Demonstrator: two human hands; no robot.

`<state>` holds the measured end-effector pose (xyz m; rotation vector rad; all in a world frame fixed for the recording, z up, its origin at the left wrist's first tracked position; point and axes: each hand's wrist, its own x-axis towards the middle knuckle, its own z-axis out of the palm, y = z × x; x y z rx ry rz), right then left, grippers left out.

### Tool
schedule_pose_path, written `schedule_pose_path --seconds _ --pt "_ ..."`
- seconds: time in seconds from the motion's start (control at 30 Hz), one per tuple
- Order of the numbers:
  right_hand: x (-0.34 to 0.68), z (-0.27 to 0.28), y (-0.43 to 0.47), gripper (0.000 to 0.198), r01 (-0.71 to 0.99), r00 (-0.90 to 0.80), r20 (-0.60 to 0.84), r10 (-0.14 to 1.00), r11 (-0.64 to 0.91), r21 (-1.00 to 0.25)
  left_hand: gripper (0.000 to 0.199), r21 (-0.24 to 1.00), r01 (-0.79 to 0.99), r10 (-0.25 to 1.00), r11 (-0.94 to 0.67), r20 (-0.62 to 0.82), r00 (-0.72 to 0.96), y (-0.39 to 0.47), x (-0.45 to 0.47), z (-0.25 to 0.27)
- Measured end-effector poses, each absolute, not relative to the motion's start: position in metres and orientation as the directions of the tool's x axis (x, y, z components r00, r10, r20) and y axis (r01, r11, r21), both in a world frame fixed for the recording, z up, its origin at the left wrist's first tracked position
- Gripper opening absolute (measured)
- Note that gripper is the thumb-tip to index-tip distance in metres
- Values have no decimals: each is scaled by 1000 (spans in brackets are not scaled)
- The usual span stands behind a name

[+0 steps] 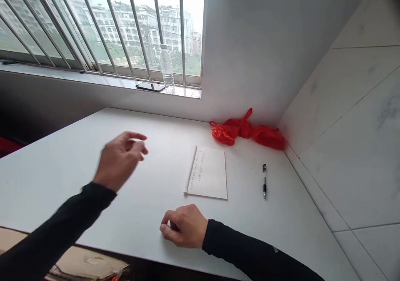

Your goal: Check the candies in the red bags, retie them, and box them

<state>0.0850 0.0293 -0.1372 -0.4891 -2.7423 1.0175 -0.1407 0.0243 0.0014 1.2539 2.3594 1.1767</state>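
My left hand [120, 158] hovers over the left half of the white table [150, 210]. Its fingers are bent and apart, with nothing between them. Near the table's front edge rests my right hand [183, 226], loosely curled with the thumb close to the index finger; I see nothing in it. Just beyond it lies a sheet-like notebook [211, 172] with its left edge folded or rolled and columns of small writing down the left side. A black and clear pen [265, 187] lies to the right of the notebook, touched by neither hand.
Red plastic bags [240, 129] sit bunched in the table's back right corner against the wall. On the window sill stand a clear bottle [167, 68] and a flat dark phone [150, 87]. Cardboard [90, 262] shows below the table's front edge. A tiled wall [353, 147] bounds the right.
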Motion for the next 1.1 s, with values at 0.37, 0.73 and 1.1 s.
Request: schedule_pose_path --seconds 0.37,0.73,1.1 --pt "87 -127 71 14 288 -737 325 592 711 -642 49 357 924 984 134 59 -165 95 -93 -96" --pt "117 -145 275 34 800 -296 212 932 363 -479 39 323 933 986 -159 90 137 84 -55 -91" --pt "144 -86 202 48 737 -310 192 931 363 -570 31 576 818 990 12 107 -90 87 -61 -76"
